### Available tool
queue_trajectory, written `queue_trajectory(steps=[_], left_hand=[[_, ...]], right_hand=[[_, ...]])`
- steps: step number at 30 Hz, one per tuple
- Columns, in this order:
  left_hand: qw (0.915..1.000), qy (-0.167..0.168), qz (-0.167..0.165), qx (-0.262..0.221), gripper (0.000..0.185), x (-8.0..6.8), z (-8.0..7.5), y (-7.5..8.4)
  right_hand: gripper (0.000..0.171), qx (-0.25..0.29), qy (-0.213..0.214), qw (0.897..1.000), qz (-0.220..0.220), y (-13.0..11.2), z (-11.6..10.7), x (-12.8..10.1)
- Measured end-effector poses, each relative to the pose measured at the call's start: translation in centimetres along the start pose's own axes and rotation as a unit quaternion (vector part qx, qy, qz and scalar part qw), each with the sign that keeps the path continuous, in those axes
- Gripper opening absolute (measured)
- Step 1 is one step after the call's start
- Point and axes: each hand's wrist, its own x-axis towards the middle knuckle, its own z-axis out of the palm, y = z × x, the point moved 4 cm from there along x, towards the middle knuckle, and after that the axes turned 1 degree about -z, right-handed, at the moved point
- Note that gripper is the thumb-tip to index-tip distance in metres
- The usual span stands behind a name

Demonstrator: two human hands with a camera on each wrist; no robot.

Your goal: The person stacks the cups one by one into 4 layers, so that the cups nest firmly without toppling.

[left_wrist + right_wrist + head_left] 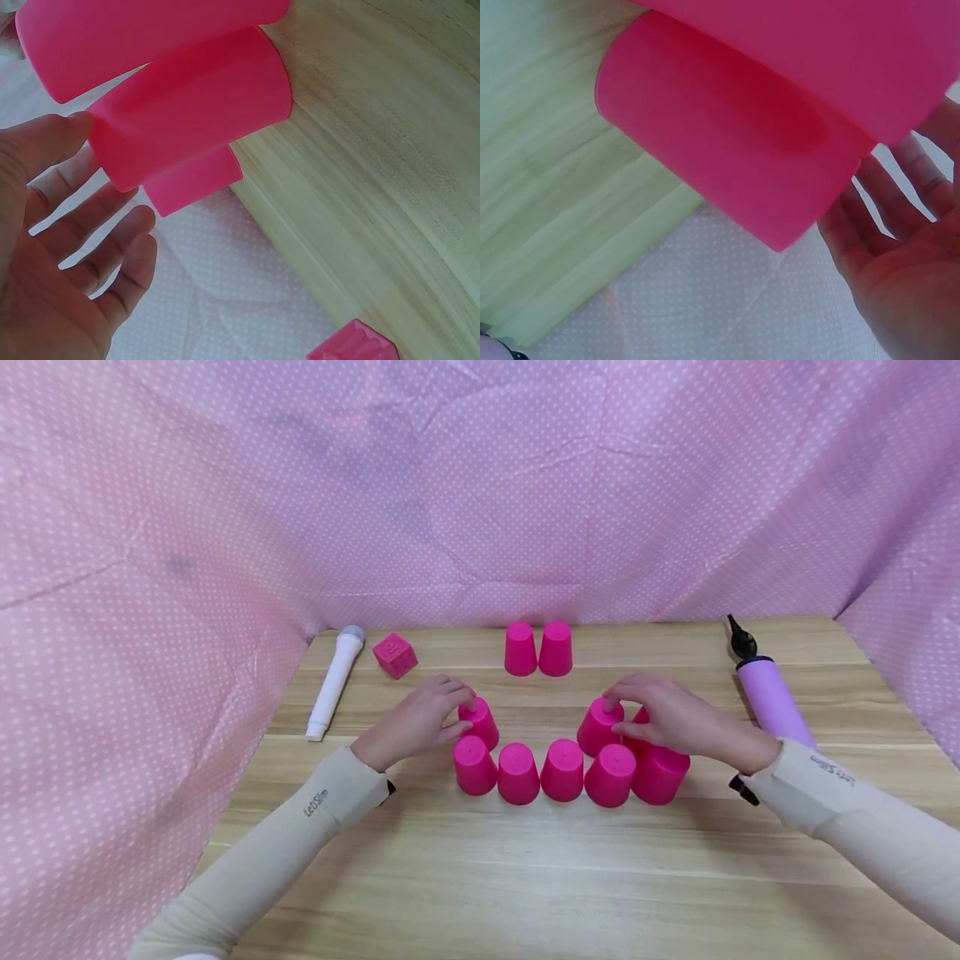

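Note:
Upside-down pink cups stand on the table, several of them in a front row. My left hand holds a pink cup behind the row's left end, fingers at its top and thumb on its near side. In the left wrist view the thumb meets that cup's edge. Toward the right end, my right hand grips another pink cup near its top, between fingers and thumb. A further cup behind the row's right end is partly hidden by this hand.
Two more pink cups stand side by side at the back. A white microphone and a pink cube lie at the back left. On the right lies a purple hand pump with a black nozzle. Dotted pink cloth hangs behind the table.

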Motion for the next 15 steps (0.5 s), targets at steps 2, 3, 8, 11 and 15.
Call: queue_trajectory(steps=[2, 3, 8, 11, 15], left_hand=[[1.0000, 0.003, -0.004, -0.003, 0.034, 0.1, 0.0, -0.1], [1.0000, 0.005, -0.006, -0.004, 0.034, 0.2, -0.1, -0.2], [0.9995, 0.023, -0.017, -0.010, 0.032, 1.2, -0.8, -0.9], [0.9990, 0.032, -0.028, -0.010, 0.032, 2.3, -1.4, -1.6], [0.9973, 0.038, -0.062, -0.004, 0.030, 4.3, -2.1, -3.0]], right_hand=[[0.040, -0.006, 0.012, 1.000, -0.013, -0.1, -0.3, 0.1], [0.039, -0.010, 0.017, 1.000, -0.019, -0.1, -0.5, 0.3], [0.032, -0.014, 0.038, 0.999, -0.035, 0.4, -2.0, 1.2], [0.030, -0.017, 0.051, 0.998, -0.024, 1.0, -3.0, 2.0], [0.026, -0.020, 0.080, 0.997, -0.005, 2.5, -4.2, 3.5]])
